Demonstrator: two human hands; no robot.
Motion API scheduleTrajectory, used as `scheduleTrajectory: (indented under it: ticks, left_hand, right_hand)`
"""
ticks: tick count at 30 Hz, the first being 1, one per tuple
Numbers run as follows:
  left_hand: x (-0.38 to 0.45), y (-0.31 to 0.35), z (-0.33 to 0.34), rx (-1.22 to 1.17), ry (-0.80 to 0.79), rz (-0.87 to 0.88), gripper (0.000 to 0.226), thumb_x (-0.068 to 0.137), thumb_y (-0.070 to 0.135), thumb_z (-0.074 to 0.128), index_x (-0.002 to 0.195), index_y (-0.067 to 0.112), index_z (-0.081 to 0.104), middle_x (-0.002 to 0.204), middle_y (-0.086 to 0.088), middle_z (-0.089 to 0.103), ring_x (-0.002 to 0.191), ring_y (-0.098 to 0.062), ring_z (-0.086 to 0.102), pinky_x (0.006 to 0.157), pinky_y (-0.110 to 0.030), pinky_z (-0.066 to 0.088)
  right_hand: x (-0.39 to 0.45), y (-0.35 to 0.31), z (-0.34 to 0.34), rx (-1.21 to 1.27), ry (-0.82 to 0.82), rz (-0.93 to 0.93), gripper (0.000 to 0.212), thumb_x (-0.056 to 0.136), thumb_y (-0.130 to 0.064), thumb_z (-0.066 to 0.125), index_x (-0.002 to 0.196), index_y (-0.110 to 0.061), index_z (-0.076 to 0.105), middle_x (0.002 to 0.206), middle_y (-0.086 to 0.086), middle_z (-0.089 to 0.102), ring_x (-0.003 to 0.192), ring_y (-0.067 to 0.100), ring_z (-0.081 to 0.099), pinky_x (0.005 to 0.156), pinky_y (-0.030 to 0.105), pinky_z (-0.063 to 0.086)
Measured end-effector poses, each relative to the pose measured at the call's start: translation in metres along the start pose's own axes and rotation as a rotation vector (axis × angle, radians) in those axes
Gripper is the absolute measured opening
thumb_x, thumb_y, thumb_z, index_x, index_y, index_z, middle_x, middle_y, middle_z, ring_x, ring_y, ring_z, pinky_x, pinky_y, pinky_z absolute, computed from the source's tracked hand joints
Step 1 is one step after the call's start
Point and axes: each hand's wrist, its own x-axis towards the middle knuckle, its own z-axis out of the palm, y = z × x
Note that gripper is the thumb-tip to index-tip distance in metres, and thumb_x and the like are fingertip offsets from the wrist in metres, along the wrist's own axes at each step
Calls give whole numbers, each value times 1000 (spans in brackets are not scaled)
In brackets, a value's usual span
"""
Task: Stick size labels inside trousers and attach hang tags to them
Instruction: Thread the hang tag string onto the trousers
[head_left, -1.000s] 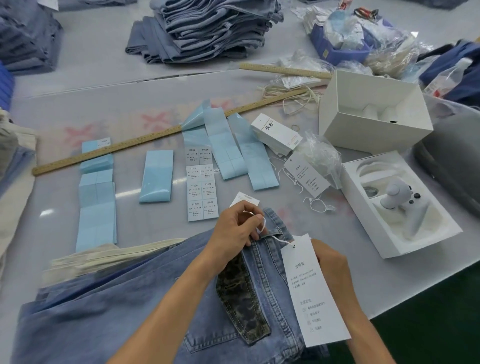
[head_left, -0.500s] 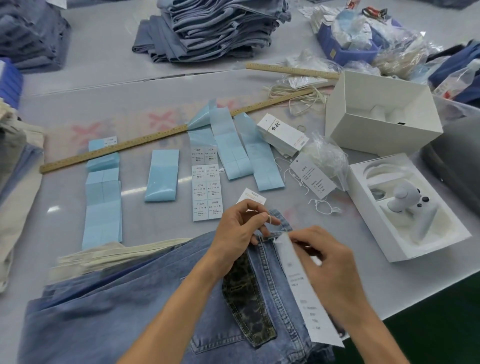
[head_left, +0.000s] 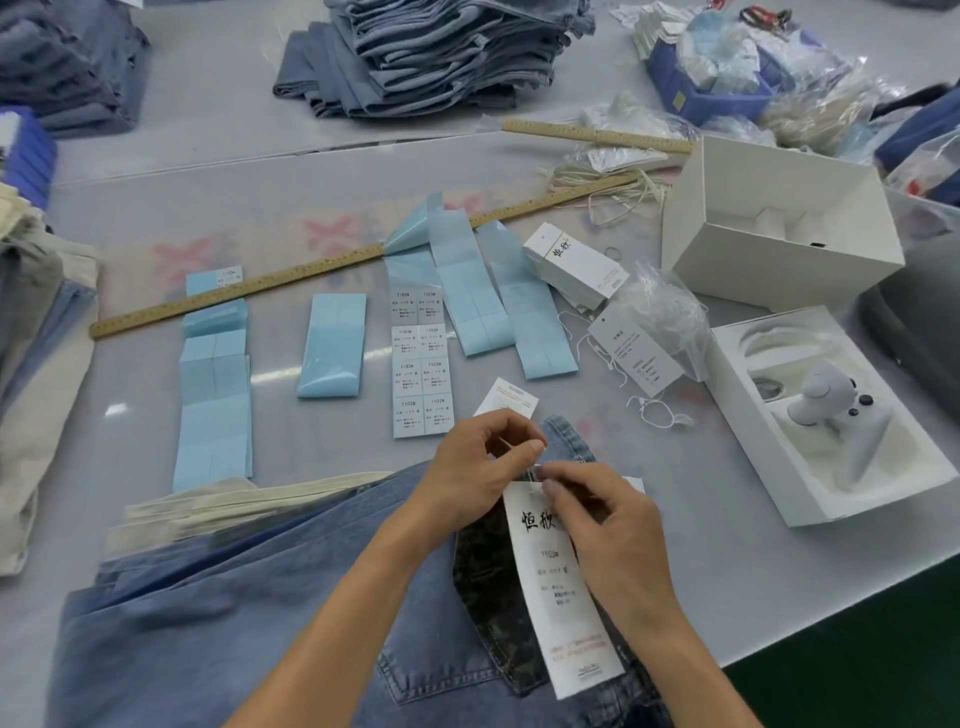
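Blue denim trousers (head_left: 249, 613) lie flat at the near edge of the table, waistband toward the middle. A long white hang tag (head_left: 558, 597) with black characters lies on them over a dark patterned back pocket (head_left: 488, 587). My right hand (head_left: 602, 530) pinches the tag's top end. My left hand (head_left: 478, 467) has its fingertips curled at the waistband right beside the tag's top; what it pinches is too small to see. A sheet of white size labels (head_left: 421, 364) lies just beyond the trousers. A stack of hang tags (head_left: 574, 265) sits further back.
Blue backing strips (head_left: 215, 384) lie in rows by a long wooden ruler (head_left: 311, 275). An open white box (head_left: 779, 228) and a tray with a white device (head_left: 831, 410) stand at the right. Loose strings (head_left: 654, 410), plastic bags and folded jeans stacks (head_left: 441, 52) fill the back.
The hang tag has been turned over, its printed brand side now up. My right hand moved from under the tag onto its top end, next to my left hand at the waistband.
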Motion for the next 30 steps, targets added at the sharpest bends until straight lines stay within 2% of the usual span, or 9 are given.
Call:
scheduleTrajectory:
  ticks: [3, 9, 13, 19, 21, 23, 26, 30]
  left_hand:
    - [-4, 0, 4, 13, -29, 44, 10, 95, 13, 70, 90, 21, 72, 84, -2, 73, 76, -10, 63, 70, -18, 48]
    - [-8, 0, 5, 61, -23, 56, 9, 96, 14, 69, 91, 21, 71, 81, -2, 71, 75, -19, 65, 73, -35, 54]
    - [-10, -3, 3, 66, 0, 65, 9, 96, 14, 69, 92, 21, 73, 84, 4, 71, 72, -4, 61, 66, -19, 49]
    - [-10, -8, 6, 143, 19, 49, 12, 95, 17, 70, 88, 26, 71, 86, 10, 69, 76, 0, 57, 68, -17, 46]
    - [-11, -7, 8, 188, 28, 67, 20, 95, 16, 71, 84, 32, 69, 83, 13, 69, 76, 3, 57, 69, -12, 43]
    - [-12, -7, 12, 255, 58, 100, 19, 94, 14, 72, 85, 30, 69, 81, 16, 69, 78, 6, 57, 69, -6, 39]
    - [-16, -10, 17, 352, 85, 177, 5, 93, 14, 72, 92, 19, 73, 84, 14, 70, 78, 5, 58, 71, -7, 38]
    - [-18, -12, 19, 386, 83, 223, 4, 92, 12, 73, 95, 15, 75, 88, 8, 73, 80, -3, 61, 74, -14, 44]
  right_hand:
    - [4, -1, -3, 184, 11, 112, 25, 95, -13, 70, 99, -35, 79, 101, -10, 76, 93, 12, 73, 76, 22, 58]
    - [3, -1, 0, 229, 10, 131, 22, 95, -17, 71, 98, -38, 75, 96, -7, 77, 87, 14, 75, 70, 23, 59]
    - [4, 1, 0, 316, 44, 182, 18, 93, -12, 72, 96, -29, 78, 93, 0, 78, 83, 16, 75, 67, 23, 59]
    - [9, 3, -2, 437, 90, 262, 11, 89, -5, 74, 96, -13, 78, 87, 7, 77, 73, 17, 74, 62, 23, 58]
    - [9, 4, -1, 464, 100, 261, 11, 88, -4, 75, 94, -13, 77, 86, 9, 76, 71, 16, 72, 63, 24, 58]
    - [9, 5, 0, 458, 112, 259, 11, 88, -5, 76, 91, -15, 77, 84, 9, 76, 69, 14, 70, 63, 25, 58]
    - [9, 7, 2, 450, 124, 267, 11, 88, -6, 76, 88, -17, 78, 79, 9, 75, 67, 14, 69, 62, 24, 57]
    - [11, 8, 2, 447, 129, 278, 13, 88, -6, 76, 86, -19, 78, 78, 11, 75, 65, 15, 68, 62, 26, 58]
